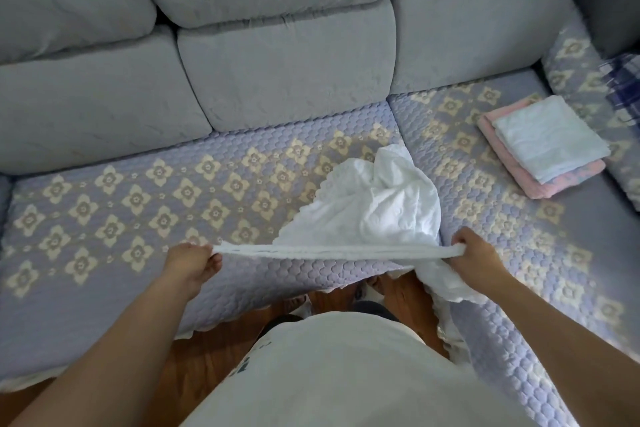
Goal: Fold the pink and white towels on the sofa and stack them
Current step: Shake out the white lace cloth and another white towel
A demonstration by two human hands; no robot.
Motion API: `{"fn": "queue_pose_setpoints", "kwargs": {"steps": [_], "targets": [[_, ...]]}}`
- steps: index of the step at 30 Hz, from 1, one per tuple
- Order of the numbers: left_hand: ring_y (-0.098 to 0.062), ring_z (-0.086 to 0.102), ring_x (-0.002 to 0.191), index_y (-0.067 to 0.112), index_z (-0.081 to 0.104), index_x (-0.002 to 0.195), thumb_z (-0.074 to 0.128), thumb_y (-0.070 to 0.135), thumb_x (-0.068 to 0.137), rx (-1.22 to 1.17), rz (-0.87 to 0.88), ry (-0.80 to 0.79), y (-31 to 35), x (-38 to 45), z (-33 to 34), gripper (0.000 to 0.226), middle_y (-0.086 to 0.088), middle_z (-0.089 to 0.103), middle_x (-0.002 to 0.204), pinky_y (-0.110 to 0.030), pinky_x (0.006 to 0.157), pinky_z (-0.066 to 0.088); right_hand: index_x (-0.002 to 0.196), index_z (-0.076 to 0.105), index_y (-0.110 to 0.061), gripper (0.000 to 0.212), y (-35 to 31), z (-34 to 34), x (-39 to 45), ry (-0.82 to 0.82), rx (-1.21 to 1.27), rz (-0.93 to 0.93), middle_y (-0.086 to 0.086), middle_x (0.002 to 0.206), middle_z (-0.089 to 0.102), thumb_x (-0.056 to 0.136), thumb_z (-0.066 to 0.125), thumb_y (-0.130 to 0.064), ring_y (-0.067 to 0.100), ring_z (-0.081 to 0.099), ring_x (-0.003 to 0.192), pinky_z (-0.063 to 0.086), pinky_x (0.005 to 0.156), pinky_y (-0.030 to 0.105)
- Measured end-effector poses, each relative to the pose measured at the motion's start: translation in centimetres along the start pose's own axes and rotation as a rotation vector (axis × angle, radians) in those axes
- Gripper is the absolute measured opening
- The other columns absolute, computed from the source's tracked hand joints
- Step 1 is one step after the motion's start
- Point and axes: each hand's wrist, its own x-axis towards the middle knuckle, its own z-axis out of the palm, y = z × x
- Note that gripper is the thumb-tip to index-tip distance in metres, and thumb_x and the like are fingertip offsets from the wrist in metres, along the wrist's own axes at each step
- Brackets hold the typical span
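A white towel (374, 204) with a scalloped edge lies crumpled on the sofa seat (138, 204) near the middle. Its near edge is pulled taut in a straight band between my two hands. My left hand (190, 262) pinches the left end of that edge. My right hand (474, 253) grips the right end, and a loose corner of the towel hangs below it over the seat's front. At the right of the seat sits a stack of folded towels: a white one (550, 139) on top of a pink one (554, 184).
Grey back cushions (284, 55) run along the rear of the sofa. The quilted floral cover drapes over the front edge. A blue plaid cloth (623, 80) lies at the far right. Wooden floor (207, 350) and my feet show below.
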Motion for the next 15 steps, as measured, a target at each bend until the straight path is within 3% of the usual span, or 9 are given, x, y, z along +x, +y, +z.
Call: {"fn": "queue_pose_setpoints", "kwargs": {"steps": [2,4,7,10,12,15], "targets": [[-0.023,0.060,0.083,-0.008,0.047,0.134,0.048,-0.001,0.103,-0.181,-0.149,-0.108,-0.1,0.7,-0.9,0.032,-0.019,0.058,0.095,-0.034,0.089,0.049,0.090,0.060,-0.017,0.016,0.0,0.1,-0.5,-0.229,0.025,-0.022,0.003,0.087,0.065,0.083,0.074,-0.020,0.017,0.057,0.077,0.045,0.066,0.029],[-0.022,0.057,0.086,-0.004,0.045,0.137,0.043,-0.005,0.103,-0.275,-0.190,-0.146,0.3,1.0,-2.5,0.034,-0.019,0.057,0.102,-0.033,0.092,0.046,0.092,0.067,-0.020,0.016,0.8,-0.6,-1.1,-0.390,0.073,-0.011,0.003,0.091,0.070,0.081,0.078,-0.023,0.017,0.062,0.081,0.050,0.073,0.031],[-0.020,0.054,0.087,0.008,0.049,0.136,0.039,-0.004,0.104,-0.270,-0.128,-0.115,0.6,1.7,-4.1,0.035,-0.016,0.053,0.107,-0.033,0.093,0.045,0.089,0.073,-0.021,0.009,2.0,-1.7,-2.1,-0.436,0.211,0.005,0.000,0.087,0.074,0.083,0.080,-0.023,0.016,0.068,0.080,0.052,0.072,0.030],[-0.022,0.056,0.086,0.010,0.052,0.126,0.038,0.001,0.106,-0.196,-0.076,-0.094,0.9,1.2,-3.4,0.026,-0.014,0.053,0.102,-0.036,0.097,0.044,0.077,0.071,-0.015,0.011,1.4,-1.1,-2.6,-0.337,0.288,0.081,0.004,0.073,0.072,0.082,0.081,-0.016,0.019,0.067,0.069,0.050,0.064,0.030],[-0.027,0.059,0.092,0.008,0.052,0.113,0.035,-0.003,0.106,-0.191,-0.065,-0.130,2.0,-0.4,-1.4,0.022,-0.019,0.053,0.112,-0.043,0.100,0.045,0.074,0.065,-0.013,0.016,0.1,-0.8,-1.8,-0.126,0.216,0.132,0.005,0.071,0.067,0.085,0.076,-0.017,0.022,0.062,0.071,0.048,0.064,0.033],[-0.030,0.058,0.085,0.005,0.050,0.094,0.032,-0.011,0.102,-0.206,0.053,-0.276,8.0,-3.9,4.2,0.026,-0.020,0.050,0.107,-0.050,0.098,0.050,0.101,0.063,-0.012,0.018,-2.7,-5.3,0.4,0.175,0.043,0.159,0.014,0.106,0.067,0.095,0.063,-0.028,0.033,0.061,0.096,0.049,0.084,0.040]]}}
